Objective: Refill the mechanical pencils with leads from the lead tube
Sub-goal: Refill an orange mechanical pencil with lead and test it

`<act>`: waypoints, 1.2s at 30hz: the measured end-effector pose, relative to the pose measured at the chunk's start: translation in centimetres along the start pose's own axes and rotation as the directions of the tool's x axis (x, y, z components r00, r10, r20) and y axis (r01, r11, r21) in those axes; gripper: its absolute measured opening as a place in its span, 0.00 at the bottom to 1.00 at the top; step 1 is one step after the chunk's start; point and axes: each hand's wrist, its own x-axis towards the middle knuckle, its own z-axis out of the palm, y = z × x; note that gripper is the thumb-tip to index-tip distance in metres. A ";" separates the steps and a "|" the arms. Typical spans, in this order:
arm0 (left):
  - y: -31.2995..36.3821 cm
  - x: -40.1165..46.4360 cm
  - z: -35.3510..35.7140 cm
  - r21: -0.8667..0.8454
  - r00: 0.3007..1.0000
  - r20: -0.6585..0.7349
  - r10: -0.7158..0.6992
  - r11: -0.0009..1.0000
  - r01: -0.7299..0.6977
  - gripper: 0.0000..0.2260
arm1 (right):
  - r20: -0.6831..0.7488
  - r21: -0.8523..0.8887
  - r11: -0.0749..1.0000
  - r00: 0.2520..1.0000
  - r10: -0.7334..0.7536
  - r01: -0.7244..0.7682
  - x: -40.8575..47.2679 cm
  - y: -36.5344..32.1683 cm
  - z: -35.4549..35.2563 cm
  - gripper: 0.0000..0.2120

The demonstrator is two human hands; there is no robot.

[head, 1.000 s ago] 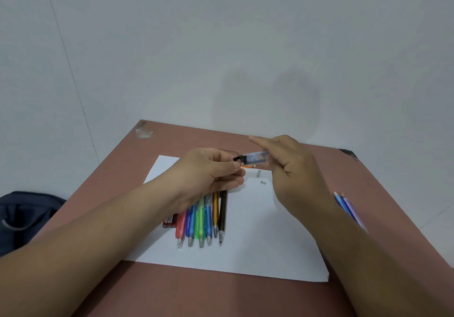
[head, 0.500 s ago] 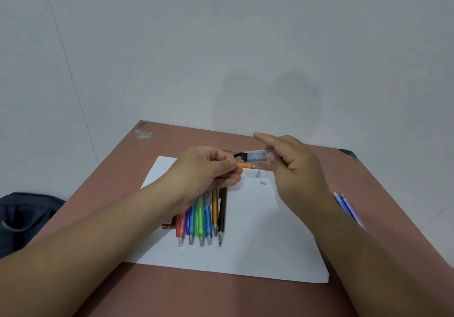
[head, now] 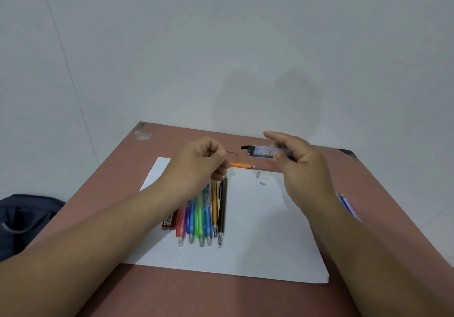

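Up above a reddish-brown table [head: 110, 220], two bare hands each hold a slim object over a white sheet of paper [head: 265, 238]. The left hand [head: 199, 166] is curled into a loose fist, pinching an orange mechanical pencil [head: 242, 165] between thumb and fingers. The pencil is a thin, smooth plastic rod; its long axis runs nearly level, left to right, with the free end pointing toward the right hand. The right hand [head: 302, 164] pinches a lead tube [head: 264, 152], a flat, translucent grey case with a black cap at its left end. The tube also lies almost level, cap end pointing left, just above and apart from the pencil's free end.

On the paper below the left wrist, a row of mechanical pencils [head: 204, 216] lies side by side, tips toward the viewer: red, blue, green, light blue, amber and dark brown, glossy translucent plastic with metal tips. The left forearm covers their upper ends. A small red case [head: 168, 222] sits beside the row's left edge. Two tiny grey caps [head: 258, 174] rest on the paper near the right hand. Blue and purple pencils [head: 348, 206] lie on the table right of the right forearm. A dark bag [head: 22, 216] sits on the floor at left.
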 end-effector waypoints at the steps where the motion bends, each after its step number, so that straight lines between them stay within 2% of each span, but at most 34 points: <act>1: 0.0 0.0 -0.1 0.016 1.000 -0.008 0.007 1.000 -0.007 0.08 | -0.005 0.031 0.999 1.000 0.025 -0.024 0.0 0.0 0.0 0.22; 4: 0.0 0.2 -0.5 0.042 0.999 -0.030 0.018 0.999 -0.017 0.10 | -0.023 0.097 0.992 0.997 0.080 -0.077 0.1 0.3 -0.2 0.22; 10: -0.2 0.4 -1.3 0.071 0.986 -0.158 0.047 0.997 -0.036 0.12 | -0.033 0.146 0.982 0.991 0.130 -0.123 0.6 1.0 -0.4 0.22; 14: -0.1 0.5 -1.6 0.038 0.979 -0.200 0.048 0.998 -0.041 0.13 | -0.027 0.230 0.960 0.985 0.171 -0.160 0.7 0.8 -0.3 0.22; 17: 0.4 0.3 -1.4 -0.003 0.975 -0.215 0.059 0.998 -0.061 0.09 | 0.040 0.419 0.867 0.959 0.279 -0.270 0.8 0.4 -0.2 0.20; 19: 0.5 0.1 -1.3 -0.003 0.975 -0.210 0.074 0.997 -0.076 0.08 | 0.097 0.478 0.805 0.932 0.350 -0.352 0.8 0.4 -0.1 0.16; 24: 0.5 0.2 -1.3 0.013 0.977 -0.205 0.058 0.998 -0.056 0.08 | 0.109 0.418 0.804 0.902 0.418 -0.423 0.8 0.9 0.1 0.13; 28: 0.5 0.3 -1.4 -0.001 0.977 -0.212 0.037 0.999 -0.038 0.09 | 0.118 0.495 0.755 0.894 0.433 -0.431 0.9 0.7 0.2 0.12; 33: 0.5 0.4 -1.3 0.000 0.976 -0.215 0.023 1.000 -0.023 0.09 | 0.095 0.405 0.866 0.956 0.278 -0.292 0.6 0.1 0.8 0.22; 36: 0.5 0.4 -1.3 0.001 0.976 -0.217 0.023 1.000 -0.023 0.09 | 0.042 0.238 0.941 0.971 0.236 -0.240 0.5 0.1 1.1 0.24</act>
